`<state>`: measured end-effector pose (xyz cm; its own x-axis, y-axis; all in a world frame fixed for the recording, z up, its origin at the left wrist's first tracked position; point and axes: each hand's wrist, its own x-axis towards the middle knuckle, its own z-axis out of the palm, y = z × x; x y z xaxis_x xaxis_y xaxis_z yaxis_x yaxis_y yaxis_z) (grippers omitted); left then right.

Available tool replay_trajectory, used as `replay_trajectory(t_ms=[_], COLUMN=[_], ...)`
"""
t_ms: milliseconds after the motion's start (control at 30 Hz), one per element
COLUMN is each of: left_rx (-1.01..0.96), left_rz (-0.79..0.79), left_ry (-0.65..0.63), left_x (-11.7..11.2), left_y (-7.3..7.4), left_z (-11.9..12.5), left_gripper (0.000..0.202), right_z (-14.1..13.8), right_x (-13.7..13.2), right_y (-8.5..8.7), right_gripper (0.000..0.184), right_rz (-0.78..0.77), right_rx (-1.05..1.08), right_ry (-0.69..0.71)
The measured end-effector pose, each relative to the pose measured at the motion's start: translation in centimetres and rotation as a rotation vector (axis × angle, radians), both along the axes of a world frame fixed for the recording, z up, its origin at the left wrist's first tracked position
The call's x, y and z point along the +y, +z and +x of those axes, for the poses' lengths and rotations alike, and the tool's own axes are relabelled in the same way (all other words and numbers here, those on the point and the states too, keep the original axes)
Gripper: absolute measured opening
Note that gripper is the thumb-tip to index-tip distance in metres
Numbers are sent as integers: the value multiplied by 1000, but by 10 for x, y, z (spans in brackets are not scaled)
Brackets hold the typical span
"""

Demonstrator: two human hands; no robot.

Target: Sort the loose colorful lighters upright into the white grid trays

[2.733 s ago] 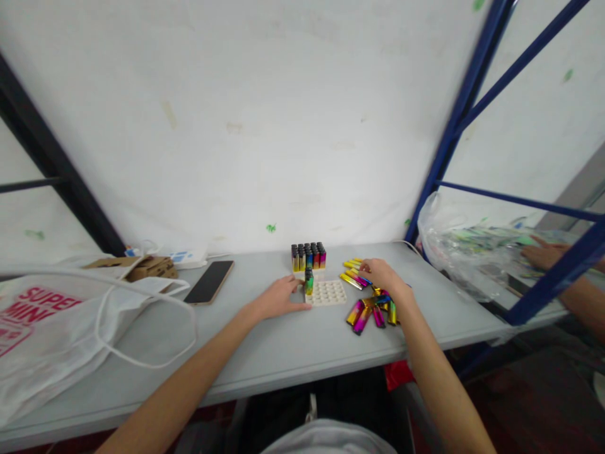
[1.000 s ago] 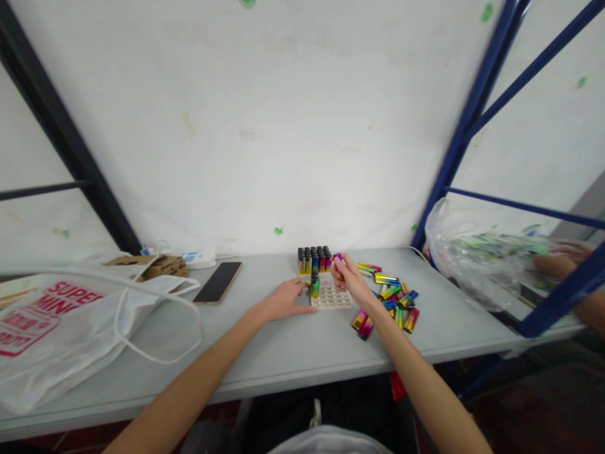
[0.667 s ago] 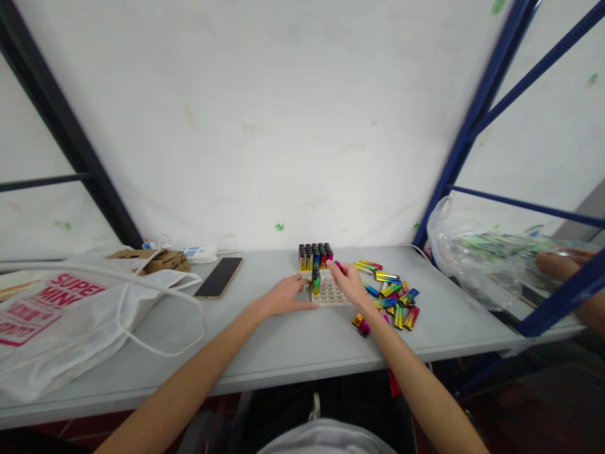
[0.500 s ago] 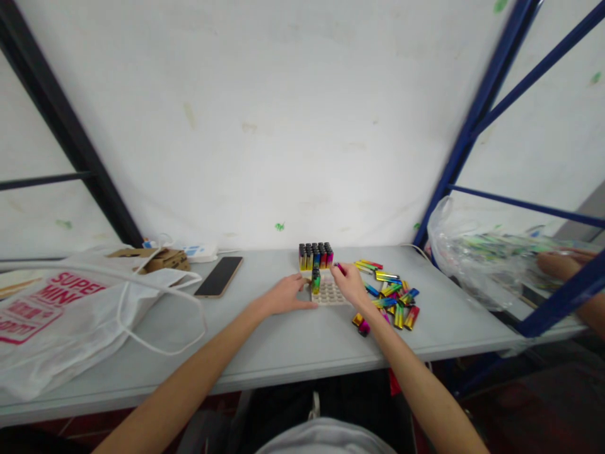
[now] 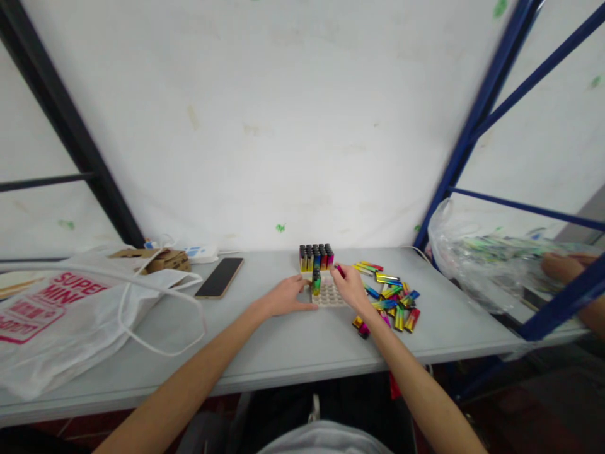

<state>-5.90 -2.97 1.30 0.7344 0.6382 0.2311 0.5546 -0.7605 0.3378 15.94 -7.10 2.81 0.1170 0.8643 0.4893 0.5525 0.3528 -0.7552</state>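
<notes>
A pale tray with rows of round holes (image 5: 332,295) lies on the table in front of me. Rows of upright lighters (image 5: 316,257) with black tops stand at its far side. One green-and-gold lighter (image 5: 316,283) stands upright near the tray's left edge. My left hand (image 5: 286,296) rests at that edge, thumb and fingers apart; its thumb points at the front left corner. Over the tray's right part, my right hand (image 5: 350,285) pinches a pink-purple lighter (image 5: 339,270), mostly hidden by the fingers. Loose multicoloured lighters (image 5: 391,291) lie heaped to the right of this hand.
A phone (image 5: 220,277) lies left on the grey table (image 5: 293,347). Farther left are a white plastic bag (image 5: 85,315), a cardboard box (image 5: 163,259) and a white cable. A blue metal frame (image 5: 466,142) stands right; beyond it are a clear bag (image 5: 467,258) and another person's hand (image 5: 562,266).
Both of my hands keep nearly the same place, the right still pinching the pink-purple lighter. The view has shifted very slightly.
</notes>
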Motion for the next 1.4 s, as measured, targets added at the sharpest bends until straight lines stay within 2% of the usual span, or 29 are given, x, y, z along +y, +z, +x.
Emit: replay_trajectory(t_ms=[200, 467, 567, 633, 767, 1133, 1300, 1400], left_rx=[-16, -27, -30, -27, -9, -62, -41, -25], left_rz=[-4, -1, -3, -1, 10, -19, -6, 3], left_ry=[-10, -8, -15, -19, -20, -33, -31, -23], left_x=[0, 0, -1, -1, 0, -4, -2, 0], left_y=[0, -1, -1, 0, -1, 3, 0, -2], left_z=[0, 1, 1, 1, 2, 2, 2, 1], left_gripper=[60, 60, 59, 58, 57, 53, 53, 55], right_z=[2, 21, 24, 23, 19, 14, 3, 8], right_x=[-4, -15, -18, -20, -20, -12, -20, -21], right_y=[8, 30, 36, 38, 37, 11, 14, 22], right_gripper=[48, 38, 40, 40, 37, 23, 20, 20], right_rz=[22, -4, 24, -30, -128, -134, -161, -235], right_rx=[-24, -318, -434, -480, -487, -551, -724, -689], right_ry=[35, 317, 353, 369, 411, 423, 239, 347])
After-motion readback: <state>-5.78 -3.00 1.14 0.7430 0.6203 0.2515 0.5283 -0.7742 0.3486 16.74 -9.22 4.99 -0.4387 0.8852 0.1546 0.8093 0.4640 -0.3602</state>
